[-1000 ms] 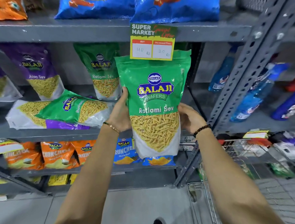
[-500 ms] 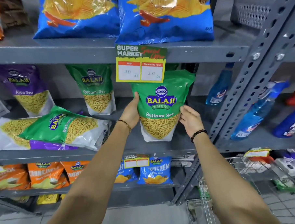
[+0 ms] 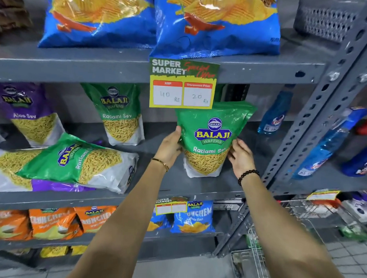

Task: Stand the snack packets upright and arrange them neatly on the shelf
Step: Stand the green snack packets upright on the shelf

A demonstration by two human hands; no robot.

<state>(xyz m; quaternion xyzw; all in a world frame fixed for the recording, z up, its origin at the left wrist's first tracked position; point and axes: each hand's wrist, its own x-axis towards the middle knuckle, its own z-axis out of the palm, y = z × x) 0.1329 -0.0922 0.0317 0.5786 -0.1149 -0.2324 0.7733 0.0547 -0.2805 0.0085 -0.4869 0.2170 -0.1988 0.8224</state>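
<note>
A green Ratlami Sev packet (image 3: 212,138) stands upright on the grey middle shelf (image 3: 197,184), its base on the shelf board. My left hand (image 3: 170,146) grips its left edge and my right hand (image 3: 239,155) holds its right edge. Another green Ratlami Sev packet (image 3: 120,113) stands upright further back to the left, and a purple Aloo Sev packet (image 3: 30,113) stands at the far left. At the shelf front left, a green packet (image 3: 80,161) lies flat on top of a purple packet (image 3: 56,186).
A yellow price tag (image 3: 183,84) hangs from the upper shelf just above the held packet. Blue chip bags (image 3: 217,24) fill the top shelf. A perforated steel upright (image 3: 318,115) borders the right, with blue spray bottles (image 3: 329,145) beyond. A wire cart (image 3: 257,257) stands below right.
Both hands have carried the green packet away from me and lower into the shelf; its base now rests on the shelf board. The view has shifted upward.
</note>
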